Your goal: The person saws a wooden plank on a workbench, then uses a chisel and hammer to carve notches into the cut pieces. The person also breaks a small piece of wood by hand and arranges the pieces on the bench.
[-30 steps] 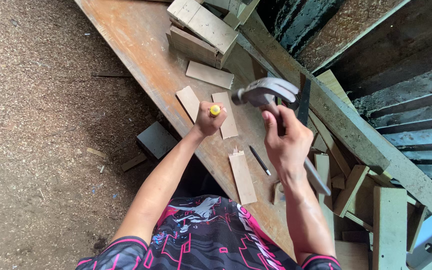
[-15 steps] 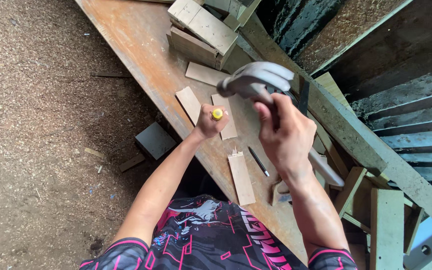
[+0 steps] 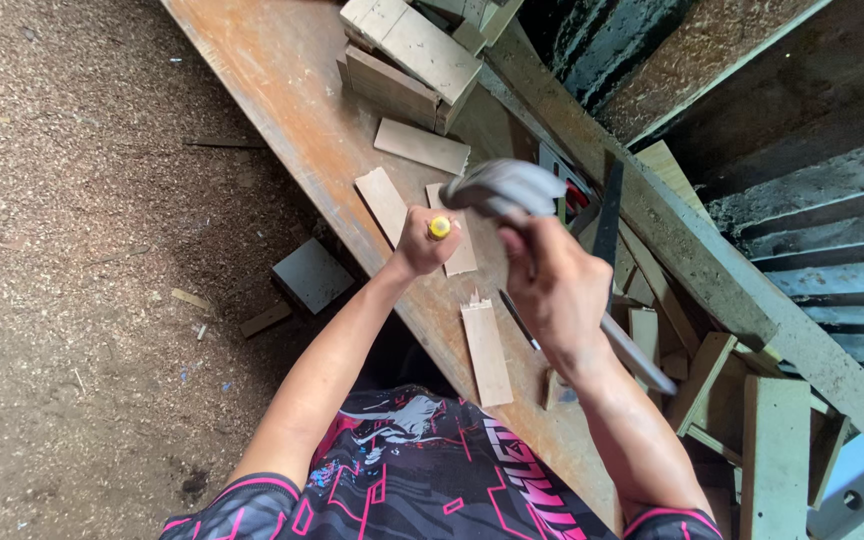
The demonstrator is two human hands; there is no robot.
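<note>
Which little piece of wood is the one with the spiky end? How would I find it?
Look at the long brown workbench running slantwise. Below the left hand, near the person's shirt, lies a pale narrow wood strip. Unlike the smooth flat pieces higher up, its top end is splintered into small points.

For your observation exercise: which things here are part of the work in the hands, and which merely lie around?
In use: hammer in right hand; yellow-capped tool in left hand; wood strip beneath.

Lying about: notched strip, stacked blocks, pencil, floor offcut.
</note>
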